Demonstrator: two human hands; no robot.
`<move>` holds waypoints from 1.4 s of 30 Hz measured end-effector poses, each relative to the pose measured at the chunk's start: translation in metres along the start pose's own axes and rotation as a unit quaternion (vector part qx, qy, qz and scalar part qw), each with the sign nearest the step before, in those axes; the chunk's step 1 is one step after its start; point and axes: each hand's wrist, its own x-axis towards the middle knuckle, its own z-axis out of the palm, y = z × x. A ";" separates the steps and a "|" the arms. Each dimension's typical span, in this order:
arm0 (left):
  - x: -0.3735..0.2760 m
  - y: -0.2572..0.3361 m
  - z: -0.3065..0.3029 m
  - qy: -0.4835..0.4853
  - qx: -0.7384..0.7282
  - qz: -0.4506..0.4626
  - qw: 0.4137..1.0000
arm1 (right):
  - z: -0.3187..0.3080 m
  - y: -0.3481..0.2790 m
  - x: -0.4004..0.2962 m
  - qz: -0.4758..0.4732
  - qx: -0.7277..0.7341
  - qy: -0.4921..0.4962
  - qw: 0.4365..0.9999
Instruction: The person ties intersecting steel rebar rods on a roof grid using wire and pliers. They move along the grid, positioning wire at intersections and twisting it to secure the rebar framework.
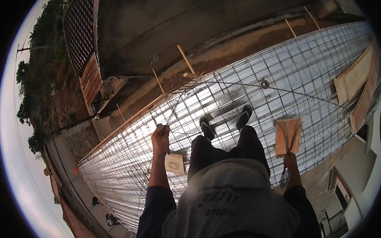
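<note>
My left hand is closed around a metal hand tool; its head shows above the fist, and its exact kind is hard to make out. It is held out over the rebar mesh. In my right hand is a bundle of thin dark tie wires, fanned out at the top and hanging below the fist. Behind the fanned wires lies an orange-brown board on the mesh. Below the mesh spreads ribbed metal decking. My sandalled feet stand on it.
A pale square board lies near my left forearm. A small ring-shaped thing sits on the mesh ahead. Larger panels lie at the right. A wooden edge board and upright poles line the deck's outer side, beside a drop.
</note>
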 end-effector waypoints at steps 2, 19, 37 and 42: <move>0.002 0.001 0.011 -0.021 0.012 -0.014 1.000 | -0.002 0.013 0.020 0.006 -0.009 0.002 1.000; 0.041 -0.094 0.112 -0.053 0.037 -0.142 0.988 | 0.099 0.060 0.211 -0.022 -0.107 0.123 0.986; 0.128 -0.143 0.269 -0.120 0.038 -0.017 0.992 | 0.131 0.014 0.349 0.114 0.177 0.146 0.967; 0.175 -0.209 0.352 -0.168 -0.001 -0.013 0.986 | 0.157 0.046 0.424 0.110 0.172 0.140 0.969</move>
